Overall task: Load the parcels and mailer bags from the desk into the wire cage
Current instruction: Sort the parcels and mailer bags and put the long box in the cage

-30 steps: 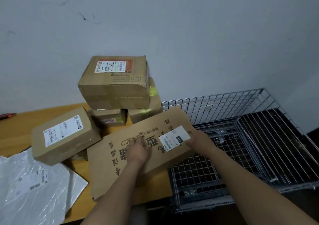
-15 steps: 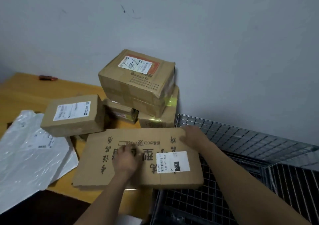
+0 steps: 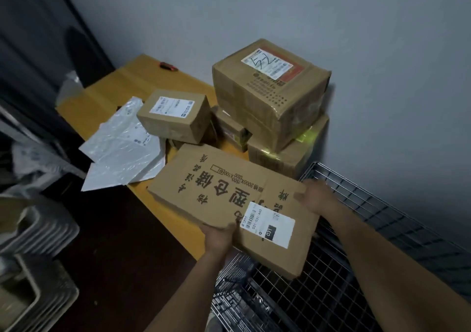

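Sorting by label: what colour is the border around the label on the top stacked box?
Red-orange, framing the white label on the top box; head view.

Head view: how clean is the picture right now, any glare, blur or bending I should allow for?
Head view: dim, bluish light; the stacked crates at lower left are smeared by blur; glare sits on the mailer bags and on the tape of the top box; wide-angle bending tilts the wall edges; the flat parcel label reads sharply.

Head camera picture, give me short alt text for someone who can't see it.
Two hands, left and right, hold a flat cardboard parcel half over a wire cage beside a wooden desk. More boxes are stacked on the desk against the wall, with white mailer bags lying to their left.
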